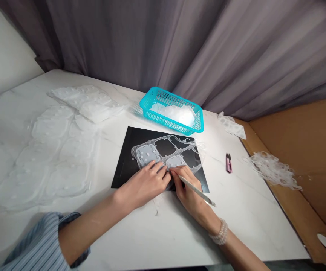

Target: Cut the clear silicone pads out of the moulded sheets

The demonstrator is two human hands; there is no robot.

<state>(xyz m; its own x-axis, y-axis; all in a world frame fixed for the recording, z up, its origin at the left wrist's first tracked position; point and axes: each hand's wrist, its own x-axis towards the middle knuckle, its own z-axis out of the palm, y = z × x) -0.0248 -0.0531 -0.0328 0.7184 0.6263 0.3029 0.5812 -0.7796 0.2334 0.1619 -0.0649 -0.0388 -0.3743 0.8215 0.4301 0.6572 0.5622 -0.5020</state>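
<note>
Pressing clear plastic (176,152) on a black mat (121,162), left hand (143,184) open flat; right fingers (175,172) grip a metal blade (196,191).

Clear moulded plastic sheet (179,147) with rounded-square cells, lying flat on a black mat (123,162)

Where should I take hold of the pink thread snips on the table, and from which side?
Pinch the thread snips by their pink body, coming from the near side. They lie flat on the marble table, with the dark tips pointing away and the wider pink end nearest you.
</note>
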